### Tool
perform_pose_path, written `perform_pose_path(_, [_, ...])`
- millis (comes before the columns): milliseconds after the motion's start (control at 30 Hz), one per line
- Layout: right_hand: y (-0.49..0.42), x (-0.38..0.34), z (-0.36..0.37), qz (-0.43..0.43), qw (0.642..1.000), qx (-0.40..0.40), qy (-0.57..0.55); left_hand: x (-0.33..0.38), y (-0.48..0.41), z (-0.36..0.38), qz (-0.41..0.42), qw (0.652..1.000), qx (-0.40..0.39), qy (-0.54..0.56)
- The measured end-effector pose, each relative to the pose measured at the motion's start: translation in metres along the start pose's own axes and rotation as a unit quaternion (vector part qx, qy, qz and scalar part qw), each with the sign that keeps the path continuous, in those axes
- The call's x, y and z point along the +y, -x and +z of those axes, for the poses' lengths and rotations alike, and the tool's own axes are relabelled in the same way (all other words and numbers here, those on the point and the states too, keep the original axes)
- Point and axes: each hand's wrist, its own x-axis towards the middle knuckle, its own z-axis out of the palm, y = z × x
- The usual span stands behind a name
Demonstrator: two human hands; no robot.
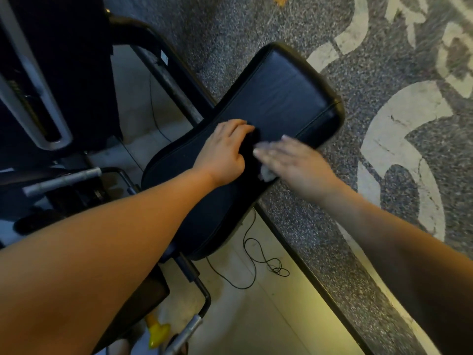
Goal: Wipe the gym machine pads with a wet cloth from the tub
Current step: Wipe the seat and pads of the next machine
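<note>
We have the cloth [267, 174] down on the black pad [281, 93]
Our right hand [289, 160], blurred, presses flat on it, fingers straight and together; our left hand [225, 149] rests just beside, fingers bent, grip unclear.

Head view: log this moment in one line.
left hand: rests on pad | right hand: flat, pressing white cloth onto pad

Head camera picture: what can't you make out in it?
All head view.
Cloth: mostly hidden under the right hand; only a pale corner shows.
Right hand: motion blur, finger detail lost.
Left hand: fingertips curl out of sight on the pad.
Tub: outside the frame.
Yellow object: half hidden by the left forearm, unidentifiable.
</note>
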Motion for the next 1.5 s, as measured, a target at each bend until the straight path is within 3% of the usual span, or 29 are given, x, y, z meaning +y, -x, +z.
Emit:
perform_pose_path(100, [0.003,0.019,-0.015,0.123,0.984,0.103,0.076,0.007,0.003,0.004,-0.005,1.000,-0.005,-0.021])
perform_pose_path(167, [0.009,0.005,-0.002,0.149,0.980,0.121,0.058,0.013,0.007,0.008,-0.007,0.999,-0.025,-0.036])
perform_pose_path(333, [0.028,-0.032,0.024,0.071,0.995,0.022,-0.060,0.015,0.013,0.013,-0.014,0.996,-0.077,-0.053])
perform_pose_path(400, [0.028,-0.019,0.019,0.122,0.989,0.061,-0.053,0.017,0.012,0.014,-0.018,0.996,-0.074,-0.053])
perform_pose_path(500, [0.022,-0.010,0.017,0.268,0.941,0.199,-0.064,0.022,0.011,0.015,-0.031,0.995,-0.075,-0.052])
perform_pose_path(567, [0.018,-0.023,0.029,0.296,0.919,0.246,-0.085,0.024,0.011,0.016,-0.035,0.994,-0.086,-0.058])
perform_pose_path(700, [0.023,-0.050,0.056,0.270,0.937,0.201,-0.094,0.030,0.010,0.019,-0.056,0.988,-0.122,-0.073])
perform_pose_path(800, [0.030,-0.031,0.041,0.182,0.967,0.147,-0.102,0.038,0.009,0.020,-0.075,0.986,-0.130,-0.077])
perform_pose_path(933, [0.040,-0.022,0.040,0.264,0.930,0.230,-0.114,0.041,0.013,0.023,-0.090,0.982,-0.146,-0.076])
perform_pose_path(1067, [0.035,-0.056,0.068,0.323,0.907,0.233,-0.135,0.046,0.020,0.027,-0.061,0.984,-0.123,-0.117])
perform_pose_path(1333, [0.045,-0.072,0.072,0.201,0.943,0.113,-0.238,0.060,0.026,0.037,-0.052,0.989,-0.105,-0.089])
perform_pose_path(1400, [0.044,-0.060,0.060,0.248,0.922,0.171,-0.244,0.058,0.026,0.037,-0.055,0.989,-0.108,-0.089])
perform_pose_path(1500, [0.042,-0.056,0.058,0.369,0.842,0.274,-0.283,0.055,0.029,0.037,-0.061,0.987,-0.119,-0.086])
